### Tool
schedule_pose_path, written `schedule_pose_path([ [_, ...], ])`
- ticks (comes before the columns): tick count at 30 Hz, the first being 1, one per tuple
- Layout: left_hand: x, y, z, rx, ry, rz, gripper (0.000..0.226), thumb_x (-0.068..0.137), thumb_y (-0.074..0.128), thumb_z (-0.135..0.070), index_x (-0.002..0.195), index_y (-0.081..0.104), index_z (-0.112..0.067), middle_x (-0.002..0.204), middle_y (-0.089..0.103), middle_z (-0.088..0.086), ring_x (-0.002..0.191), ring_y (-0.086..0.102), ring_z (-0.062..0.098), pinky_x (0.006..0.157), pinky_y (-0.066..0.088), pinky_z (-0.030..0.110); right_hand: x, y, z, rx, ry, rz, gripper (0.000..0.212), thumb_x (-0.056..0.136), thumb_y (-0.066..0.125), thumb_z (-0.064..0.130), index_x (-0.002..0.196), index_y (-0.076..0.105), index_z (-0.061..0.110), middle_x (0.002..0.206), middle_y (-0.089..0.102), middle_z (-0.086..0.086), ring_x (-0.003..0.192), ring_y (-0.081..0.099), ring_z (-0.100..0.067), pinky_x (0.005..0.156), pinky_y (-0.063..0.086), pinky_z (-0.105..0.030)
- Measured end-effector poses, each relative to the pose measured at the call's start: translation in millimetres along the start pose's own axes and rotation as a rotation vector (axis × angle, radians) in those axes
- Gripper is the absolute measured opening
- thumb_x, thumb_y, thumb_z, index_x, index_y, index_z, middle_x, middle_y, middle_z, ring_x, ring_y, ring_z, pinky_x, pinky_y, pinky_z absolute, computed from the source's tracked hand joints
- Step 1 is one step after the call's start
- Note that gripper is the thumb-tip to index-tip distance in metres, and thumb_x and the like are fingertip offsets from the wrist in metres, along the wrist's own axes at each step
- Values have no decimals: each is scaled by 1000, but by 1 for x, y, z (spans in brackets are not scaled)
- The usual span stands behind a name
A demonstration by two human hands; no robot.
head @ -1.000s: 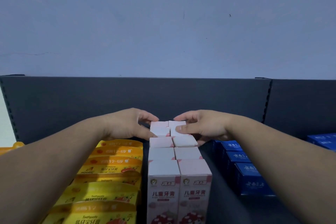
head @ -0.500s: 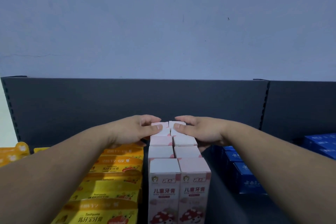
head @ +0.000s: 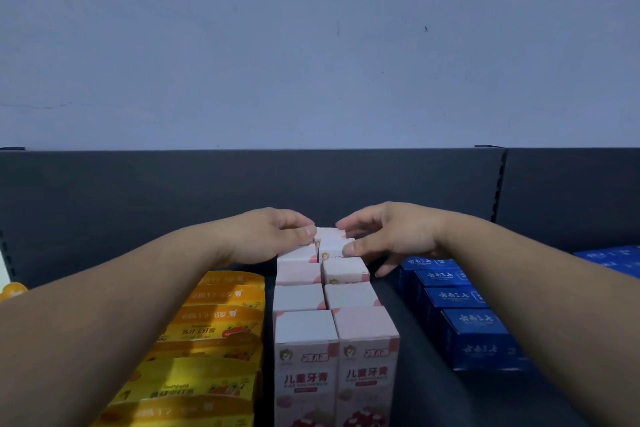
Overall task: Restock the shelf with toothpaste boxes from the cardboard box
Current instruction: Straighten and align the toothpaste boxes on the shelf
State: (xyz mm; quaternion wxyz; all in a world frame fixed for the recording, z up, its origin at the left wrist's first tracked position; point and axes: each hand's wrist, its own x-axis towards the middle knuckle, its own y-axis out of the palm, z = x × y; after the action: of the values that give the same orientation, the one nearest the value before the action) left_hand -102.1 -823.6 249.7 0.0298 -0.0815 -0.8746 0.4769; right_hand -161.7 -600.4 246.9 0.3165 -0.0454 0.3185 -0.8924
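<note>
Here left hand (head: pixel 273 237) and right hand (head: pixel 393 236) pinch the rearmost upright toothpaste boxes (head: pixel 330 235), long axes vertical.

Pink boxes (head: pixel 304 329) upright, two files running back along dark shelf (head: pixel 415 374). Left hand (head: pixel 266 236) pinches rearmost left box, thumb on top. Right hand (head: pixel 391 236) arched over rearmost right box, thumb touching top; grip unclear. Yellow boxes (head: pixel 214 322) to left, blue boxes (head: pixel 474 329) to right.
</note>
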Motion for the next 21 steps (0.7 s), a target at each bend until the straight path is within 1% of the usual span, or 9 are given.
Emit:
schedule_pose_path([
  [2, 1, 0, 2, 21, 4, 8, 40, 94, 43, -55, 132, 48, -40, 123, 57, -19, 112, 52, 2, 95, 42, 25, 1, -1, 0, -34, -13, 1, 57, 84, 74, 19, 136, 52, 27, 119, 62, 19, 100, 69, -11, 82, 59, -37],
  [4, 1, 0, 5, 12, 2, 17, 41, 94, 43, -54, 131, 50, -39, 120, 59, -19, 111, 54, 2, 99, 43, 29, 3, 0, 1, -46, -23, 14, 59, 84, 75, 16, 136, 51, 28, 120, 59, 23, 98, 70, -11, 85, 59, -38],
  [6, 2, 2, 8, -20, -5, 27, 38, 94, 43, -53, 129, 51, -40, 115, 62, -21, 108, 56, 2, 98, 45, 30, 7, 1, 2, -62, -38, 18, 60, 83, 75, 14, 136, 51, 30, 122, 58, 24, 100, 69, -10, 86, 58, -39],
  [10, 1, 5, 12, -73, -18, 14, 33, 94, 43, -56, 123, 54, -46, 107, 66, -22, 101, 61, -1, 90, 49, 26, 14, 4, 0, -43, -82, 20, 54, 81, 76, 11, 128, 59, 30, 122, 63, 14, 103, 68, -15, 87, 58, -38],
  [12, 0, 5, 11, -73, -18, 10, 33, 94, 42, -57, 123, 54, -46, 106, 66, -23, 100, 61, -2, 90, 48, 25, 15, 4, -1, -28, -104, 31, 51, 80, 76, 8, 124, 62, 29, 122, 65, 13, 105, 67, -15, 86, 58, -36],
  [14, -2, 5, 8, -63, -15, 17, 34, 94, 42, -57, 124, 53, -46, 108, 66, -23, 102, 60, -1, 93, 47, 27, 14, 3, -1, -7, -110, 38, 50, 80, 75, 5, 121, 63, 29, 121, 65, 13, 106, 67, -14, 86, 58, -35],
  [16, -4, 5, 4, -49, -9, 17, 35, 94, 41, -57, 127, 50, -46, 112, 63, -23, 104, 58, 0, 94, 46, 28, 12, 2, -3, 1, -109, 47, 53, 80, 75, 4, 124, 60, 30, 121, 64, 14, 105, 67, -14, 87, 58, -36],
  [19, -5, 4, 0, -24, 9, 6, 41, 94, 40, -58, 133, 44, -46, 119, 57, -24, 106, 54, -1, 92, 44, 26, 10, 2, -4, 2, -97, 42, 61, 81, 74, 6, 134, 53, 28, 125, 61, 14, 106, 67, -13, 88, 57, -38],
  [21, -6, 5, -1, -24, 15, -4, 44, 93, 39, -59, 135, 42, -46, 121, 55, -24, 107, 52, -2, 92, 43, 25, 9, 1, -4, 9, -93, 39, 64, 82, 75, 10, 137, 50, 28, 125, 61, 13, 105, 68, -15, 89, 57, -40],
])
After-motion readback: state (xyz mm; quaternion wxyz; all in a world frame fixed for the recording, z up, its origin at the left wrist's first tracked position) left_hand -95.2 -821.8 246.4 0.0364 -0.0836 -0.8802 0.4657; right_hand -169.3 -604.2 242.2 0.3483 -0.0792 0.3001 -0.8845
